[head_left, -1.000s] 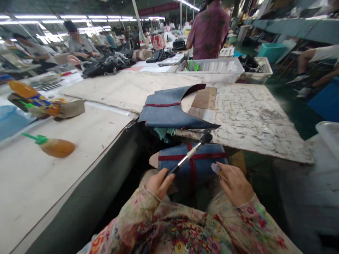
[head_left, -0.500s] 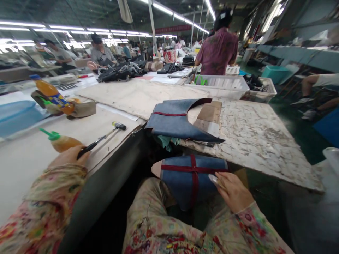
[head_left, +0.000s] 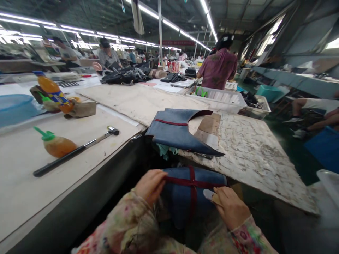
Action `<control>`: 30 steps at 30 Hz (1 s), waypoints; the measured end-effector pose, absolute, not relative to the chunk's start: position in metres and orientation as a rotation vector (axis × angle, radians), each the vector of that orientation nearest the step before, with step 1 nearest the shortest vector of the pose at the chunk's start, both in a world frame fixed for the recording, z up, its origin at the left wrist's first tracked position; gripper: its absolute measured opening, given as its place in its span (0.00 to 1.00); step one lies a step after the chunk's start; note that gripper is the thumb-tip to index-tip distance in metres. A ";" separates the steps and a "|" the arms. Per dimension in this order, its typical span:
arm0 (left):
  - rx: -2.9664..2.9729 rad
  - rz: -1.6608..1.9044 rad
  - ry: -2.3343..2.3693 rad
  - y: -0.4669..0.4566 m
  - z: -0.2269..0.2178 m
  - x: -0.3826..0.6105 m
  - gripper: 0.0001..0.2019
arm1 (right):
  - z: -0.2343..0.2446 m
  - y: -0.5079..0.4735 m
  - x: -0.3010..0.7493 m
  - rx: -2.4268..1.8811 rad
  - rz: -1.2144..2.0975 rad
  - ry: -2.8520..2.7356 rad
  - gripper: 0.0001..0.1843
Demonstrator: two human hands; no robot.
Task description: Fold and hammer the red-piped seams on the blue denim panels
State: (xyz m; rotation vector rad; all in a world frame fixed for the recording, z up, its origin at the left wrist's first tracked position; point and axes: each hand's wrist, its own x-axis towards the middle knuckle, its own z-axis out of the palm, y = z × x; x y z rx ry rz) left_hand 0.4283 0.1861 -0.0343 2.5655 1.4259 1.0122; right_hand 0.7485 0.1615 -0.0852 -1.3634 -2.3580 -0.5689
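On my lap lies a blue leather piece [head_left: 178, 204] crossed by dark red straps. My left hand [head_left: 151, 187] grips its left end, fingers bent over the edge by the strap. At the other end, my right hand [head_left: 233, 206] is closed around a small spatula [head_left: 209, 194] with a whitish blade and a light handle; the blade is over the leather near the strap crossing. A hammer [head_left: 76, 151] with a black handle rests on the left table beside a squeeze bottle [head_left: 58, 146] with a green nozzle. Another blue leather piece [head_left: 172, 133] with a red strip lies ahead.
A stained, whitish board [head_left: 254, 148] extends on the right. White bins [head_left: 219, 97] stand behind it. An orange drink bottle [head_left: 53, 90] and a blue basin [head_left: 18, 107] are at far left. A person in a purple shirt [head_left: 219, 67] stands beyond the bins.
My left hand has let go of the hammer, now lying on the table, and moved right to the leather on my lap. My right hand still holds the spatula. The view has tilted up slightly.
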 end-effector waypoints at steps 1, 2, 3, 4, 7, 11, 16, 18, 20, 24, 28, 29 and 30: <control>2.583 0.984 1.319 0.186 -0.037 0.462 0.12 | -0.085 0.161 0.750 -1.351 -0.565 -2.357 0.12; 2.613 0.898 1.227 0.185 -0.039 0.491 0.13 | -0.085 0.161 0.751 -1.328 -0.571 -2.353 0.13; 2.614 0.865 1.191 0.185 -0.041 0.515 0.13 | -0.086 0.161 0.752 -1.307 -0.582 -2.345 0.13; 2.629 0.831 1.132 0.184 -0.042 0.536 0.13 | -0.086 0.161 0.753 -1.284 -0.596 -2.337 0.14; 2.628 0.755 1.069 0.185 -0.047 0.570 0.13 | -0.089 0.160 0.753 -1.277 -0.631 -2.298 0.15; 2.562 0.726 1.152 0.184 -0.054 0.577 0.14 | -0.086 0.160 0.750 -1.308 -0.580 -2.317 0.17; 2.532 0.716 1.203 0.181 -0.054 0.576 0.13 | -0.078 0.161 0.746 -1.330 -0.475 -2.338 0.18; 2.530 0.699 1.239 0.181 -0.053 0.578 0.13 | -0.076 0.161 0.744 -1.340 -0.455 -2.322 0.18; 2.528 0.681 1.271 0.180 -0.051 0.580 0.13 | -0.075 0.161 0.744 -1.319 -0.467 -2.331 0.18; 2.549 0.600 1.296 0.181 -0.044 0.581 0.14 | -0.075 0.163 0.746 -1.281 -0.528 -2.357 0.18; 2.574 0.499 1.305 0.187 -0.039 0.583 0.17 | -0.077 0.168 0.748 -1.256 -0.563 -2.415 0.16; 2.577 0.483 1.304 0.189 -0.039 0.584 0.17 | -0.078 0.169 0.747 -1.269 -0.556 -2.419 0.15; 2.578 0.475 1.304 0.191 -0.039 0.584 0.18 | -0.078 0.169 0.746 -1.301 -0.538 -2.412 0.14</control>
